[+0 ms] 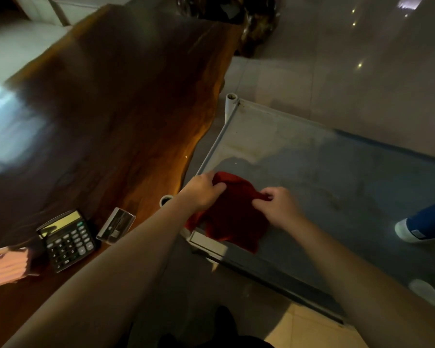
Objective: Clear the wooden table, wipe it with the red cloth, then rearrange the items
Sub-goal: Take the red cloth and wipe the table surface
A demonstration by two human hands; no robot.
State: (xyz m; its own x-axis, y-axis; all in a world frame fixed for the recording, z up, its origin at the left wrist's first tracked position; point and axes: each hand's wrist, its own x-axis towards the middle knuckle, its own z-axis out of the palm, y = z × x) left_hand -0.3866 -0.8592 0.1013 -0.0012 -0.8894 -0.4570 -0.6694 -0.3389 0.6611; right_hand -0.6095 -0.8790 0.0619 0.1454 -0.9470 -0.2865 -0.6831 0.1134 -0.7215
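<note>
Both hands (239, 199) gripping red cloth (232, 219)

Left hand (204, 190), right hand (278, 207) pinched shut.

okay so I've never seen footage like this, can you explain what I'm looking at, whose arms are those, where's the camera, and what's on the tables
There is no machine here. A person wears a wide-angle camera on the head, so this single picture looks forward and down along their own bare arms.

The left hand and right hand both pinch a red cloth with their fingers. The cloth lies bunched on the corner of a glass-topped table, partly hanging over its near edge.

To the left is the long wooden table. Near its close end lie a calculator, a small clear card holder, and something pinkish at the picture's edge, too blurred to name. The rest of the wood looks bare.

At the right edge of the glass lies a blue and white container.
</note>
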